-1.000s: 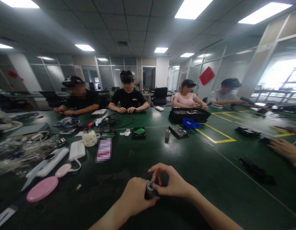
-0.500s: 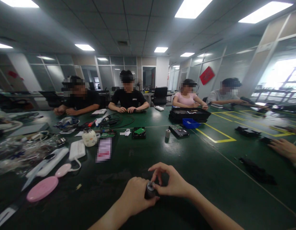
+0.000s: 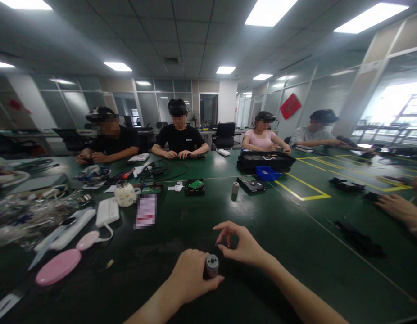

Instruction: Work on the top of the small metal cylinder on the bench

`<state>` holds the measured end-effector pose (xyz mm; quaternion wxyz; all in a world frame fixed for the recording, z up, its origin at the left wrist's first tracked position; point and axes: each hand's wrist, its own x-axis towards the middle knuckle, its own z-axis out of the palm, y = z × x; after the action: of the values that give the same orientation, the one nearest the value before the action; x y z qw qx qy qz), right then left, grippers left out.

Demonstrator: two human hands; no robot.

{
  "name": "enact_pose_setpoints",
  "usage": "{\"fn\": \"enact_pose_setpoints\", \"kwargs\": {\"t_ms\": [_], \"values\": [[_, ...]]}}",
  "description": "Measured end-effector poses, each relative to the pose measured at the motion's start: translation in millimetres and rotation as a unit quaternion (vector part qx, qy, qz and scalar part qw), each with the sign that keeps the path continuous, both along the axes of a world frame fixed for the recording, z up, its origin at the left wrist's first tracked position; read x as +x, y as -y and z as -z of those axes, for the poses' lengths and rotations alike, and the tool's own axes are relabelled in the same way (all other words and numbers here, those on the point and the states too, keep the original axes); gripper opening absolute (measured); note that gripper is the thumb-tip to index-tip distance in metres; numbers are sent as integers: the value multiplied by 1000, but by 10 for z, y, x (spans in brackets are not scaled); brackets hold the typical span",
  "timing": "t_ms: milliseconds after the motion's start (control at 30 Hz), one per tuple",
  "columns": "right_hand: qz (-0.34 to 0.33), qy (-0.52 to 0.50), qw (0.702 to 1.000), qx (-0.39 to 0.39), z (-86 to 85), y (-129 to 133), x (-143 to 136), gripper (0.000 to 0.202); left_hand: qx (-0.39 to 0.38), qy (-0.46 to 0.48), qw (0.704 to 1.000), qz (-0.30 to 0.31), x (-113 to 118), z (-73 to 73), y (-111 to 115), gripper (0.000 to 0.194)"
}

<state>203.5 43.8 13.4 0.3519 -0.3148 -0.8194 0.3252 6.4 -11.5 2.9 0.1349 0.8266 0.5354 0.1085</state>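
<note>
My left hand (image 3: pixel 192 275) is wrapped around a small grey metal motor (image 3: pixel 212 265), a cylinder held upright just over the green tabletop. Its round end faces up and shows a small hub with dark holes. To the right of it, my right hand (image 3: pixel 240 245) hovers apart from the motor, with thumb and index finger curved and a gap between their tips. I see nothing in those fingers. Farther up the table stands a similar metal cylinder (image 3: pixel 235 188), beside a hard drive (image 3: pixel 251 184).
Another drive with a green board (image 3: pixel 195 186) lies at centre. A cream jar (image 3: pixel 124 194), a white power bank (image 3: pixel 107 212) and a pink oval case (image 3: pixel 58 267) are on the left. A blue tray (image 3: pixel 268 173) sits farther back. Several people sit around the table; a co-worker's hand (image 3: pixel 396 207) is at right.
My right hand has moved up and away from the motor's top, its fingers now clear of it. The motor's end face is uncovered. My left hand keeps its hold.
</note>
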Motion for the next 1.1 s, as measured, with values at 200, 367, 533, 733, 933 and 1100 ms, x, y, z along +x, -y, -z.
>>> {"fn": "enact_pose_setpoints", "kwargs": {"t_ms": [200,367,533,733,933,1100], "values": [[-4,105,994,-10,91,-105,52,43,-3,-1,1000,0,5,-21,-2,36],[-10,132,991,-22,67,-121,70,42,-4,-1,1000,3,9,-26,-8,36],[-30,126,991,-42,44,-120,83,46,-7,-2,1000,3,7,-31,-9,36],[-26,129,989,-66,94,-153,78,39,-11,-3,1000,4,12,-38,-18,35],[-10,80,995,-55,45,-117,57,29,-4,2,1000,6,6,-21,-8,35],[-22,96,995,-33,-8,-66,47,34,-3,1,1000,3,2,-16,-14,35]]}}
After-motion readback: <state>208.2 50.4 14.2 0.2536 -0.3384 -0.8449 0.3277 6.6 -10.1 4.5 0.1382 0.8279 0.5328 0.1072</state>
